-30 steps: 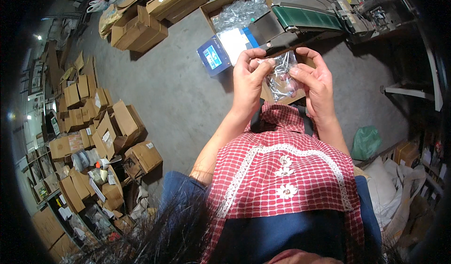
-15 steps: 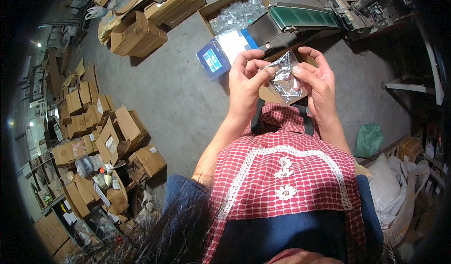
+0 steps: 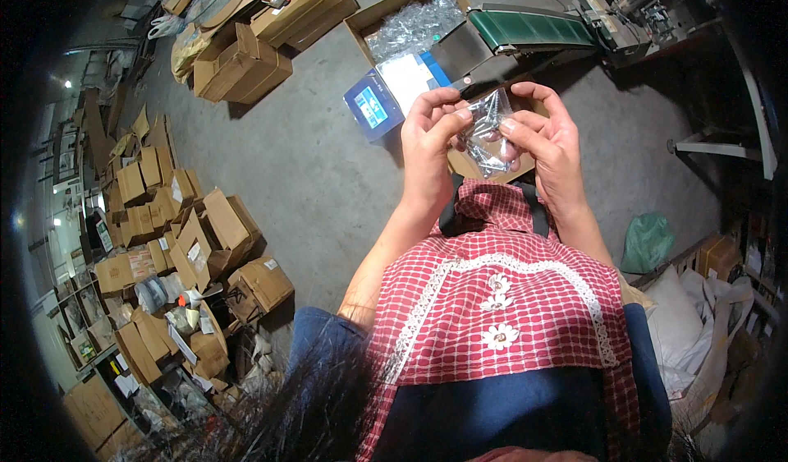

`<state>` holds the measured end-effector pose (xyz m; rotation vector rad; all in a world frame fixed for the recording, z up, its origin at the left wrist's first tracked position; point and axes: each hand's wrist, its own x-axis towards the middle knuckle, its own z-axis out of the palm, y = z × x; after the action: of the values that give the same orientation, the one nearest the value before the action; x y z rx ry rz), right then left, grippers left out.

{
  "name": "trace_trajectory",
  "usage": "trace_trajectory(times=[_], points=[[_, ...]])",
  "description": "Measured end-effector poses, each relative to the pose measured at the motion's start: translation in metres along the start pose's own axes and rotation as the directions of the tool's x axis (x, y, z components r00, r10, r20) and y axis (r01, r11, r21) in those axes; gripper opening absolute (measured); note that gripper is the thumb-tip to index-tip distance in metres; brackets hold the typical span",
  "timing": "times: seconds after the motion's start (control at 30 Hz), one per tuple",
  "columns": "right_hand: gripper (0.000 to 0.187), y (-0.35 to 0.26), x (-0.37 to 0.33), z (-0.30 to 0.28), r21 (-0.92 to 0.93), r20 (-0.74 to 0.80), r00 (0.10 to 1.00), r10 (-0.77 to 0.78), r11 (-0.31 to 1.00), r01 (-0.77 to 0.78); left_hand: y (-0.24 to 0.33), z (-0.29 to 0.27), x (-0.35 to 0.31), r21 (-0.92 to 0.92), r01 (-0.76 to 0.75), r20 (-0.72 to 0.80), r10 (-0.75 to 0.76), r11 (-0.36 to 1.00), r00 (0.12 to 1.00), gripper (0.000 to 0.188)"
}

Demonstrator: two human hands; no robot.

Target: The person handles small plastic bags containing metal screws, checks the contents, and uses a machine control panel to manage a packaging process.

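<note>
Between my two hands hangs a small clear plastic bag of screws (image 3: 487,137), its shiny metal pieces showing through the film. My left hand (image 3: 432,137) pinches the bag's left edge between thumb and fingers. On the other side my right hand (image 3: 548,137) grips the right edge, thumb pressed on the film and forefinger curled above. Behind and below the bag, partly covered by my hands, is an open cardboard box (image 3: 468,165) in front of my red checked apron (image 3: 501,298).
Ahead, a green conveyor belt (image 3: 533,31) runs from a machine (image 3: 628,31) toward a large carton of clear bags (image 3: 414,27). A blue box (image 3: 373,107) stands by its end. Cardboard boxes (image 3: 197,248) pile at left; a green bag (image 3: 647,243) lies at right.
Both hands have shifted slightly left with the bag, which is tilted a little differently now. My grip stays on both its edges.
</note>
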<state>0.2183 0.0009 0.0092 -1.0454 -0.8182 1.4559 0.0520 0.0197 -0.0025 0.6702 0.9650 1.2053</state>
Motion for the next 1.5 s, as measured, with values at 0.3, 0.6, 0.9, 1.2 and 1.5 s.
trace_trajectory(times=[0.3,0.6,0.9,1.2,1.5], points=[[0.046,0.006,-0.001,-0.001,-0.019,0.017,1.000,-0.012,1.000,0.013,-0.001,0.003,0.001,-0.075,0.110,0.027,-0.109,0.991,0.994,0.034],[0.046,0.004,-0.001,-0.005,-0.007,-0.014,1.000,-0.028,1.000,0.027,0.005,0.007,-0.003,-0.060,0.128,0.036,-0.126,0.990,0.991,0.036],[0.046,0.002,0.001,-0.010,0.048,0.000,0.999,-0.051,0.998,0.051,-0.002,0.000,0.001,0.068,0.101,0.141,-0.110,0.993,0.984,0.031],[0.038,-0.013,0.001,-0.022,0.020,0.080,0.996,0.036,0.999,-0.038,0.010,-0.001,-0.004,0.261,0.161,0.252,-0.229,0.952,0.940,0.028],[0.040,-0.020,0.000,-0.028,-0.101,0.156,0.984,0.084,0.993,-0.069,0.007,0.003,-0.005,0.279,0.106,0.262,-0.182,0.954,0.948,0.020]])
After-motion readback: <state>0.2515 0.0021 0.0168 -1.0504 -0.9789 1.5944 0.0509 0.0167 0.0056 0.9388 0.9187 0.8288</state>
